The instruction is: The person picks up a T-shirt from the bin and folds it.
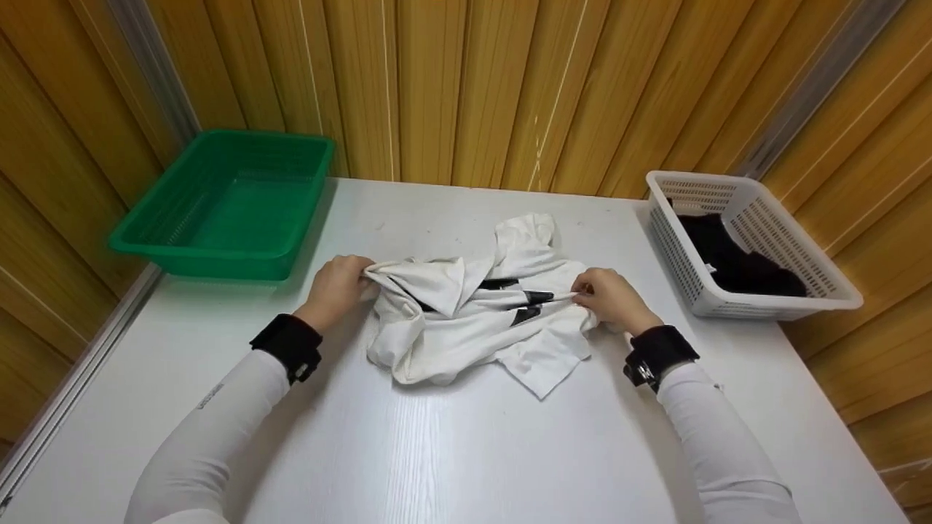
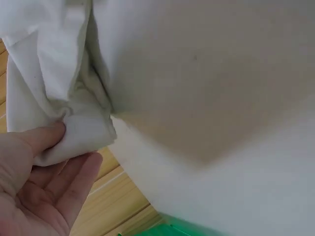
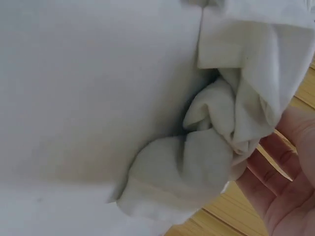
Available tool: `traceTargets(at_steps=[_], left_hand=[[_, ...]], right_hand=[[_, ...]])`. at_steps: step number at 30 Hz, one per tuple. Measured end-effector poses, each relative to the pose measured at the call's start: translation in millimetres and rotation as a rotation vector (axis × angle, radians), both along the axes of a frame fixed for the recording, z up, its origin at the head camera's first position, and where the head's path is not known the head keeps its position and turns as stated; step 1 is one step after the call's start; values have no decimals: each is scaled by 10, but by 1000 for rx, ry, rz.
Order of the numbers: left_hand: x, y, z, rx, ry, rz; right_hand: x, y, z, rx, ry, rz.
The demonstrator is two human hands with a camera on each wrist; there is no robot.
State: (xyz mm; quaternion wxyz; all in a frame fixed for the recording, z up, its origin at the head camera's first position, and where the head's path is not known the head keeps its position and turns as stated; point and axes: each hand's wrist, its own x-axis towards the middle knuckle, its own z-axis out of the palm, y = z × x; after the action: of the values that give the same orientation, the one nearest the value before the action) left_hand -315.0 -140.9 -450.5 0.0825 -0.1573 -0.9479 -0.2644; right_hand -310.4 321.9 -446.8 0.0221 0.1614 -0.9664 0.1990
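Observation:
A crumpled white T-shirt (image 1: 451,338) with black printed patches lies across the middle of the white table, one sleeve-like end pointing to the back and another to the front. At its left end my left hand (image 1: 336,287) pinches a fold; in the left wrist view the thumb (image 2: 49,136) presses on the cloth, with the fingers beneath it. On the opposite side my right hand (image 1: 615,298) pinches the fabric between thumb and fingers. Bunched folds partly hide those fingertips in the right wrist view, where the cloth (image 3: 206,157) hangs in loose creases.
At the back left stands a green plastic basket (image 1: 211,253) with nothing in it. A white perforated basket (image 1: 786,306) at the right holds black cloth (image 1: 735,255). Wood-patterned panels (image 1: 422,94) rise behind the table (image 1: 473,466) and along both sides.

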Motion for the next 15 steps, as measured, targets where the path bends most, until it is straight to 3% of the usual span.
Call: traceTargets(at_steps=[4,7,11,13,15], left_hand=[[95,-169,70,85,-107,22],[170,-241,111,91,-252,11],[270,-267,211,-74,-417,-31],[332,-262,281,-199,-411,-53],[401,-237,354,-302,-339,-67]], right_hand=[[32,117,57,-15,91,-74],[58,161,54,5,122,-111],[113,153,46,114,60,-117],[158,116,66,161,49,-103],[205,53,93,162,78,-81]])
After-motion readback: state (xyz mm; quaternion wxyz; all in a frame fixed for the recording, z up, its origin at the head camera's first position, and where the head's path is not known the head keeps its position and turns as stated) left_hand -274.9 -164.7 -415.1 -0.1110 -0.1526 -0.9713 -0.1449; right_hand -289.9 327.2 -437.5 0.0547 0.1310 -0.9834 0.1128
